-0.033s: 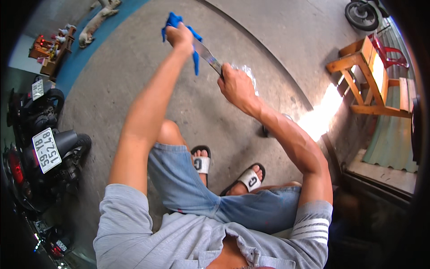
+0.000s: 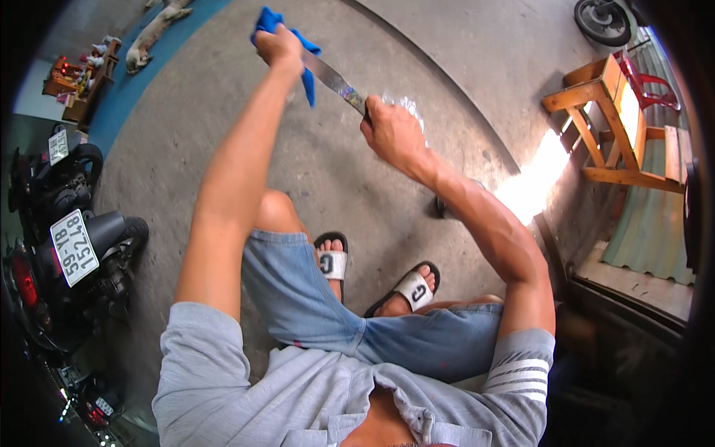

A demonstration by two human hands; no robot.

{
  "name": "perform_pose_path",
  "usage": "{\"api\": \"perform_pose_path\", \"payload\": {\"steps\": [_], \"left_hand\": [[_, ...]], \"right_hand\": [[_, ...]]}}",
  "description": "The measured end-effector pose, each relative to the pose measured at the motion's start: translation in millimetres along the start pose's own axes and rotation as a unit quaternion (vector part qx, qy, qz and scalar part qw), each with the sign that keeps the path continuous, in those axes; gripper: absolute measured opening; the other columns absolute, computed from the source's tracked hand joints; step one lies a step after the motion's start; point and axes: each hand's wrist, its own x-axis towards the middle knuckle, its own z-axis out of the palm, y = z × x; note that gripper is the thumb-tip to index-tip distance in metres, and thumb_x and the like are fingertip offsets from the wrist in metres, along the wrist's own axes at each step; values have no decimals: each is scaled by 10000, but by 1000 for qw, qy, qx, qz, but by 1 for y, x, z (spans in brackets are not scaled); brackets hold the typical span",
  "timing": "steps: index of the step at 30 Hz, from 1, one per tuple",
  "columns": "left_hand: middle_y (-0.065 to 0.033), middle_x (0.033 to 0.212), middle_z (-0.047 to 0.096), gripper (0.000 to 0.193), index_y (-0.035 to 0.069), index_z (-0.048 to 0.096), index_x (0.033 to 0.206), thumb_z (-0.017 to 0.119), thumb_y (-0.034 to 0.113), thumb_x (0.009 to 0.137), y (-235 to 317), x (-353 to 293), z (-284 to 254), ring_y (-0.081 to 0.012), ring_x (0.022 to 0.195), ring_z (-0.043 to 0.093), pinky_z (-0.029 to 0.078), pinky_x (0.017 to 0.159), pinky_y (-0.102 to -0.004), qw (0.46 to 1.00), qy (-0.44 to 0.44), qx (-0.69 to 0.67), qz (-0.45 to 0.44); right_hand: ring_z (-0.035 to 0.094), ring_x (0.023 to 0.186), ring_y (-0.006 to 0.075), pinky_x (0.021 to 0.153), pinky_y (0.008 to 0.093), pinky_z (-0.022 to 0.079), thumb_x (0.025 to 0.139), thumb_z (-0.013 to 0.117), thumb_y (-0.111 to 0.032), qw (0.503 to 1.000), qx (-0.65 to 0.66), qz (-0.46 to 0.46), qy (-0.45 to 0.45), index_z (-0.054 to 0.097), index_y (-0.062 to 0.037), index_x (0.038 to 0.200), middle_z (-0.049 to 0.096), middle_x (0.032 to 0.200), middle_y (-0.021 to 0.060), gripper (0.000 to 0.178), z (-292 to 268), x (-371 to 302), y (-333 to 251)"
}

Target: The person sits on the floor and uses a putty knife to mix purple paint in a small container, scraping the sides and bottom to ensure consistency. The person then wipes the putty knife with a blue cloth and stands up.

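Both arms reach out ahead of me over a concrete floor. My right hand (image 2: 396,134) is closed round the dark handle of a long knife (image 2: 333,80), its shiny blade pointing up and to the left. A blue cloth (image 2: 309,87) is bunched in my left hand (image 2: 281,49), closed at the far end of the blade. The blade's tip is hidden there by the hand and cloth, and a loose end of cloth hangs beside the blade. Some crinkled clear plastic (image 2: 409,106) shows just behind my right hand; whether I touch it I cannot tell.
Parked motorbikes (image 2: 112,223) line the left side. A dog (image 2: 153,36) lies on a blue floor strip at the far left. On the right are a wooden bench (image 2: 596,97), a red chair (image 2: 655,93) and a motorbike wheel (image 2: 602,22). A dark object (image 2: 441,207) lies beside my right forearm.
My left hand and the blue cloth have shifted up and to the left, and more of the blade shows. My right hand has stayed nearly in place on the handle.
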Motion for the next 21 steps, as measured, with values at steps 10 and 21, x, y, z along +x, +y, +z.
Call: {"api": "perform_pose_path", "payload": {"steps": [10,21], "left_hand": [[-92,722,634,192,-41,639,796,775,64,711,-26,45,-47,-181,623,604,479,569,-387,917,-326,217,75],[-120,1085,685,356,-48,570,1171,607,250,980,18,-50,-26,-200,979,677,565,870,-349,745,-601,-161,-240]], "right_hand": [[611,533,192,509,341,483,901,674,-333,962,176,91,186,595,28,865,608,606,115,372,-89,29,70],[520,454,80,373,231,319,815,801,-309,809,551,192,76,610,-16,817,557,628,14,349,-67,33,41]]}}
